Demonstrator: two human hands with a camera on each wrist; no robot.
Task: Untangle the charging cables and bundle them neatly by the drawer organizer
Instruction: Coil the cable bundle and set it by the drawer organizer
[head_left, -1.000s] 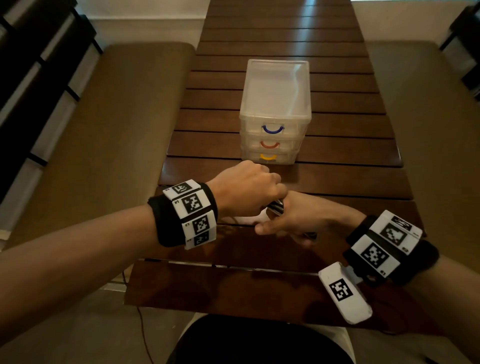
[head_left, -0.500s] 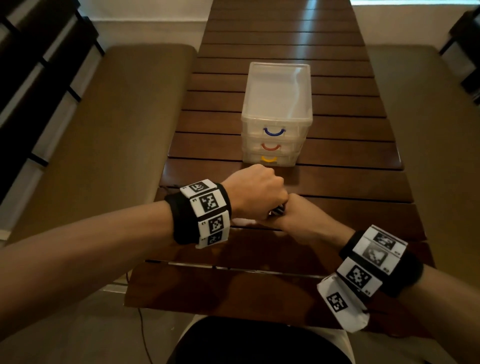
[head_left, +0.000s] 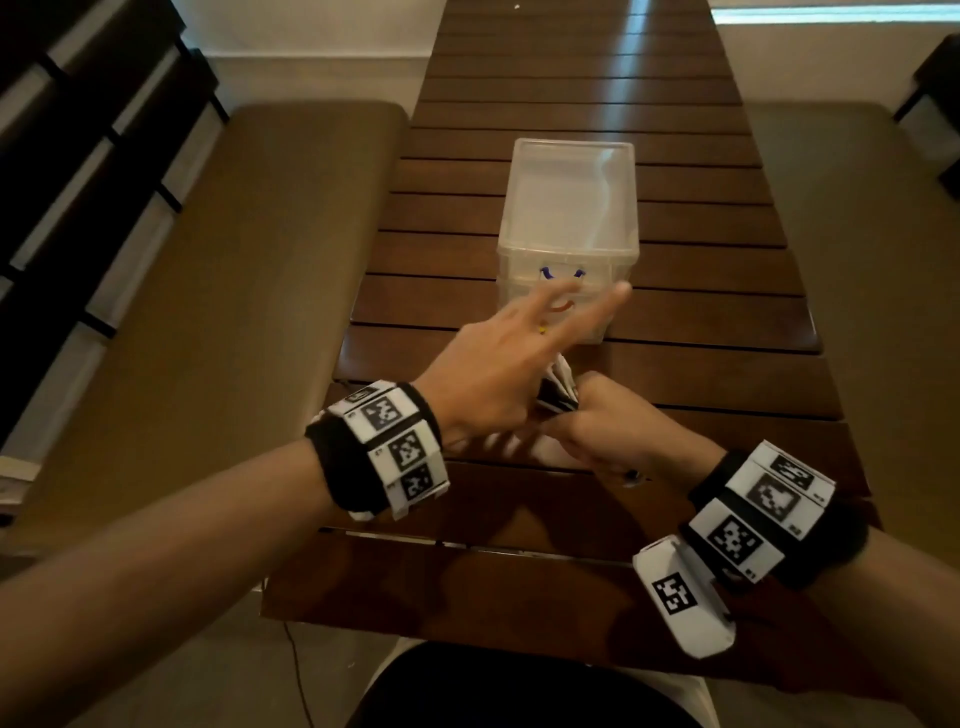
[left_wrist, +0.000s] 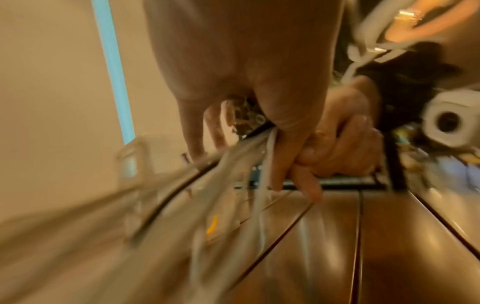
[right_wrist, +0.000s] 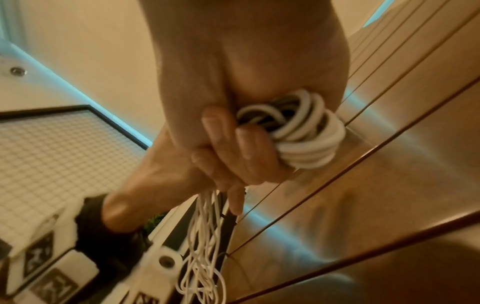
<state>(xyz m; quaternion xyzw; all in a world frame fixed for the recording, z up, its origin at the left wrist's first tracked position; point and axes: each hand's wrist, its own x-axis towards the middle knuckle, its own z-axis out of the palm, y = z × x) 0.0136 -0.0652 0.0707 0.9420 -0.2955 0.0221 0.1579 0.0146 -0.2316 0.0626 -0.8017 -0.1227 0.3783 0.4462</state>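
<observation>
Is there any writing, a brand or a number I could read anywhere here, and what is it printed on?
No readable words, brands or numbers.
Left wristband: black-and-white square code patterns; the small characters beside them are too small to read.
Right wristband: the same patterns; the tiny marks at the panel corners are blurred.
Drawer organizer: only coloured handles, no label visible.
Cables: no print visible.

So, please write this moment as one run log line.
right hand: grips coiled cables | left hand: fingers spread | drawer organizer: closed

drawer organizer (head_left: 567, 208) on the table (head_left: 675, 374), behind both hands; benches (head_left: 208, 312) flank the table.
</observation>
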